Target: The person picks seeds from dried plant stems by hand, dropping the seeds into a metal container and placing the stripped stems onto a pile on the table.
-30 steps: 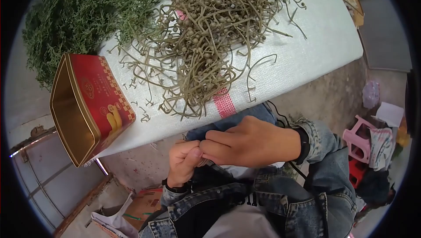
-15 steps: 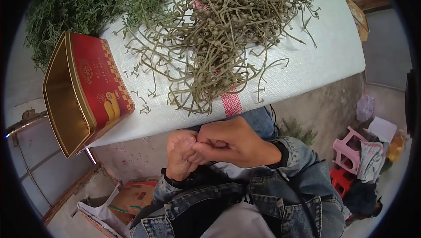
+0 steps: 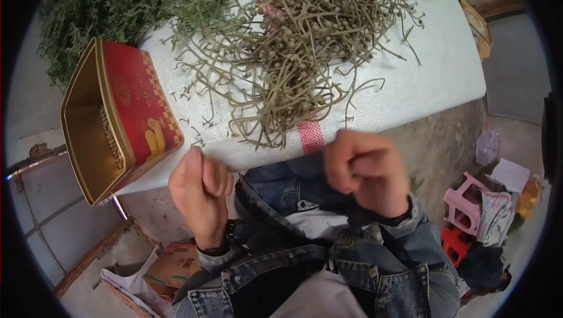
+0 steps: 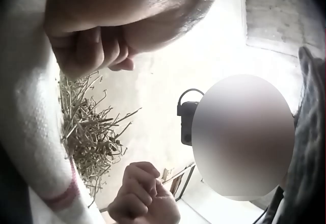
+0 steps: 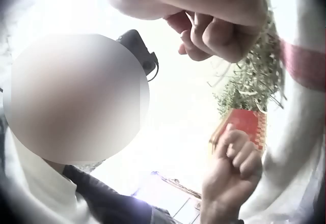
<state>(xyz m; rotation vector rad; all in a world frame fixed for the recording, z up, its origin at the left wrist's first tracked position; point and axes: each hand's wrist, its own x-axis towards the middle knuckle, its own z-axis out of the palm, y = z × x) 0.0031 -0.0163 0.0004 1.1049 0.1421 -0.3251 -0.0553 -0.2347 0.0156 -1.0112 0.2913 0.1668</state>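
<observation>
In the head view my left hand [image 3: 199,198] is raised near the tin's lower right corner, fingers curled and thumb uppermost. My right hand [image 3: 366,168], blurred, hovers at the sack's front edge with curled fingers. Nothing shows between the fingers of either hand; their palms are hidden. A heap of dried brown stems with round pods [image 3: 305,48] lies on the white woven sack [image 3: 422,95]. The red and gold tin [image 3: 135,101] stands at the sack's left end, its opening facing me and to the left. Small round bits line its inner wall.
Green leafy sprigs [image 3: 129,7] pile up behind the tin. Short loose stem pieces [image 3: 196,136] are scattered beside it. On the floor to the right are a pink stool [image 3: 466,203] and a red stool [image 3: 456,245]. A cardboard box [image 3: 176,265] sits low at left.
Both hands were together in front of my lap and have separated. The left moved left toward the tin, the right moved right and toward the sack. The head view shifted slightly.
</observation>
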